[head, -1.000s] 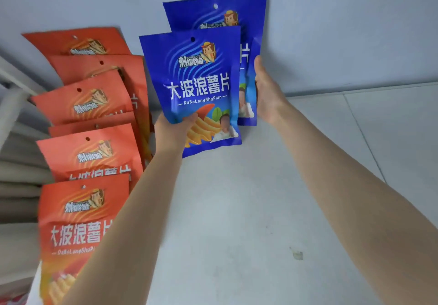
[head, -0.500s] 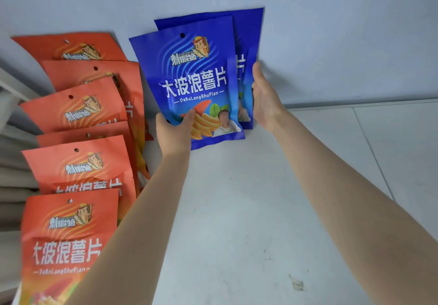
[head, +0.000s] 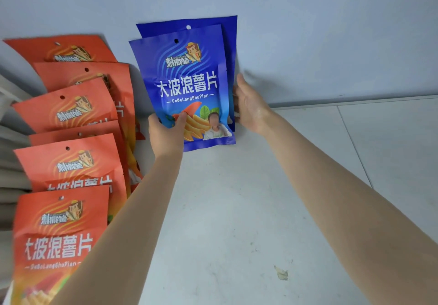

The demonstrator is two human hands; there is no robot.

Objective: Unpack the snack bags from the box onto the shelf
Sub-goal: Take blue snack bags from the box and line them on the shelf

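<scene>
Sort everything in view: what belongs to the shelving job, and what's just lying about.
Job: front blue bag, gripped by the left hand; rear blue bag, with the right hand at its edge; orange bags in a row; shelf.
Lying about: small scrap on the shelf; grey slats at far left.

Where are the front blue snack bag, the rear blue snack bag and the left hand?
front blue snack bag [head: 187,86]: head view, white title lettering.
rear blue snack bag [head: 229,39]: head view, upper right strip.
left hand [head: 166,136]: head view, back of hand.
</scene>
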